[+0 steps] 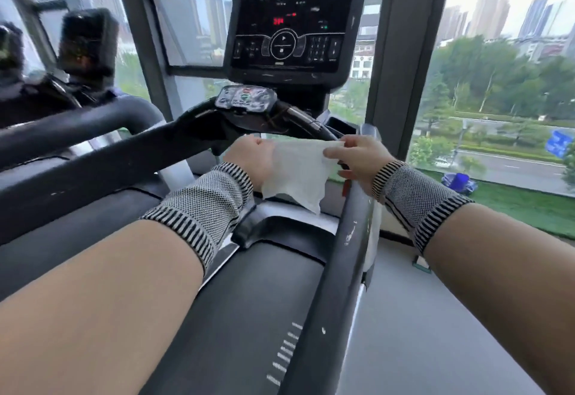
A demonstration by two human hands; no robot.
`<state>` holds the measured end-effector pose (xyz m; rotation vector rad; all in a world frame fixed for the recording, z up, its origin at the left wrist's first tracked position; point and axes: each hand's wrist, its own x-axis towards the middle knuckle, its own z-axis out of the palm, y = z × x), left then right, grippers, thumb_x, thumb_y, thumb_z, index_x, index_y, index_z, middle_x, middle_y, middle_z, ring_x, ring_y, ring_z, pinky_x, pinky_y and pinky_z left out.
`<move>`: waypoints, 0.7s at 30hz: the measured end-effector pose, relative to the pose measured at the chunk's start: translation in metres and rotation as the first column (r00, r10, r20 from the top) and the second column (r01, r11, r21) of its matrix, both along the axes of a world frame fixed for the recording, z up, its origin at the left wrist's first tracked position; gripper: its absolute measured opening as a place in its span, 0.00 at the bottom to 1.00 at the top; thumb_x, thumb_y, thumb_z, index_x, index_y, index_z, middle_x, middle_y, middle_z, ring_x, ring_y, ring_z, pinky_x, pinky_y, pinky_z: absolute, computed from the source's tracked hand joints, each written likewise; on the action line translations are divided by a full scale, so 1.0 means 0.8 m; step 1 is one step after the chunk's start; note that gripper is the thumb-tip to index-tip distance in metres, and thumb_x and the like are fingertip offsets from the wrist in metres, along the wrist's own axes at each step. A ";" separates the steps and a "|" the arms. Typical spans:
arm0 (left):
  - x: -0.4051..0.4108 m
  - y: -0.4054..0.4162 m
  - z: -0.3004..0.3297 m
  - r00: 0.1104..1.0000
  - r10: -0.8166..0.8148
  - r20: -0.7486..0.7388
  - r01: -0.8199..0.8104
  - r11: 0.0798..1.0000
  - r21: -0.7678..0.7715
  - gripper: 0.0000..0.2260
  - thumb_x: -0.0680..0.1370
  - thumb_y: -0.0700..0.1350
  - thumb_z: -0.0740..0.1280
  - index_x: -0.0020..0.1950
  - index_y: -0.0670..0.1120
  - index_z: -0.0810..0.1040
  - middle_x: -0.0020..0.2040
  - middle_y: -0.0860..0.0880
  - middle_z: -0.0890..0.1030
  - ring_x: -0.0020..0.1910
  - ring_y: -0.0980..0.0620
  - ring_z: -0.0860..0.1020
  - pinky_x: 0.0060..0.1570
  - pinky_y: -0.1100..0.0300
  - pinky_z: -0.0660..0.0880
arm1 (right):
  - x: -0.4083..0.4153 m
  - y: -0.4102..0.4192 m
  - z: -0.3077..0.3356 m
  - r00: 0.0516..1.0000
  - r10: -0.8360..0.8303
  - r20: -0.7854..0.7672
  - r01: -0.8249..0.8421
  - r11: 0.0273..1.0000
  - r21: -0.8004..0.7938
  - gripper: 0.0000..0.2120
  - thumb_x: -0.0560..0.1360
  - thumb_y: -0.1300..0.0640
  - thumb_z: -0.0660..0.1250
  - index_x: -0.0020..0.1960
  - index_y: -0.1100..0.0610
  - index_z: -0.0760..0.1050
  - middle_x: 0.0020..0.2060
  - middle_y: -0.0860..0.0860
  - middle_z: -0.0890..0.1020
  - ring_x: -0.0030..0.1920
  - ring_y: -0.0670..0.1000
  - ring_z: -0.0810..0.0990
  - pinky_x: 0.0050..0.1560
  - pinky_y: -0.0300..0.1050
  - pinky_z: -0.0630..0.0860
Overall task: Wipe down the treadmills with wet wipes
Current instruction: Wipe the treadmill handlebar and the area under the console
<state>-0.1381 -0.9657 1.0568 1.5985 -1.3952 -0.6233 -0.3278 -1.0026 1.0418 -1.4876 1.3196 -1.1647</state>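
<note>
1. While the person stands at the treadmill (236,317), both hands are raised in front of the console (294,29) and share one wet wipe (297,167) held in the air above the front of the belt deck.
2. The left hand (249,161) grips the wipe's left edge with curled fingers; the right hand (357,161) pinches the right edge between thumb and fingertips; neither hand holds anything else.
3. The wipe is stretched fairly flat along its top edge between the two grips; its lower corner hangs loose and crumpled, pointing down toward the deck; it touches no part of the machine, though its right edge lies just beside the right handrail (336,270).
4. Handling, as a judgement: the sheet is thin, light and limp, probably damp and a little clingy; it will not hold a shape, so it is best spread or folded into a pad and pressed under flat fingers; pulling hard from two edges could tear it.
5. Surfaces within reach: the right handrail, whose dark coating shows pale chips; the curved front grip bar (305,121); the small control panel (245,97) below the console, its markings too blurred to read.
6. The step in hand appears to be opening out the wipe; wiping contact has not yet begun.
</note>
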 end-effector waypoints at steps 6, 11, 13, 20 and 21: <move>0.010 -0.054 -0.014 0.882 0.102 -0.460 -0.076 0.994 0.074 0.19 0.71 0.56 0.71 0.50 0.42 0.76 0.50 0.39 0.82 0.45 0.42 0.82 0.45 0.43 0.81 | 0.032 -0.110 -0.002 0.876 0.279 0.394 -0.353 0.927 0.129 0.02 0.75 0.64 0.67 0.46 0.58 0.76 0.40 0.54 0.81 0.39 0.53 0.80 0.49 0.52 0.77; -0.007 -0.115 -0.029 0.925 0.134 -0.355 -0.096 0.988 0.122 0.08 0.74 0.36 0.69 0.47 0.47 0.74 0.50 0.43 0.78 0.47 0.47 0.79 0.46 0.51 0.80 | 0.009 -0.164 0.009 0.839 0.372 0.396 -0.453 0.882 0.131 0.03 0.75 0.65 0.67 0.48 0.63 0.77 0.38 0.57 0.81 0.34 0.54 0.80 0.38 0.49 0.81; -0.015 -0.137 -0.030 0.931 0.132 -0.340 -0.094 0.988 0.126 0.09 0.75 0.35 0.68 0.46 0.49 0.74 0.50 0.44 0.77 0.49 0.46 0.79 0.52 0.46 0.79 | -0.008 -0.175 0.012 0.794 0.415 0.445 -0.520 0.842 0.142 0.05 0.76 0.68 0.64 0.51 0.66 0.75 0.38 0.58 0.80 0.35 0.54 0.81 0.36 0.47 0.81; -0.066 -0.205 -0.041 0.976 -0.024 -0.218 0.038 0.998 0.059 0.13 0.75 0.33 0.66 0.46 0.52 0.76 0.47 0.46 0.79 0.47 0.48 0.77 0.49 0.49 0.77 | -0.085 -0.187 -0.002 0.773 0.445 0.453 -0.592 0.762 0.261 0.06 0.76 0.71 0.61 0.51 0.68 0.74 0.40 0.59 0.81 0.34 0.53 0.82 0.33 0.43 0.79; -0.074 -0.214 -0.041 0.982 -0.049 -0.182 0.059 0.997 0.051 0.13 0.75 0.33 0.67 0.45 0.52 0.77 0.47 0.47 0.80 0.46 0.48 0.78 0.46 0.51 0.77 | -0.096 -0.190 -0.003 0.777 0.441 0.450 -0.594 0.750 0.290 0.07 0.76 0.70 0.60 0.53 0.67 0.74 0.40 0.58 0.80 0.35 0.53 0.82 0.33 0.43 0.79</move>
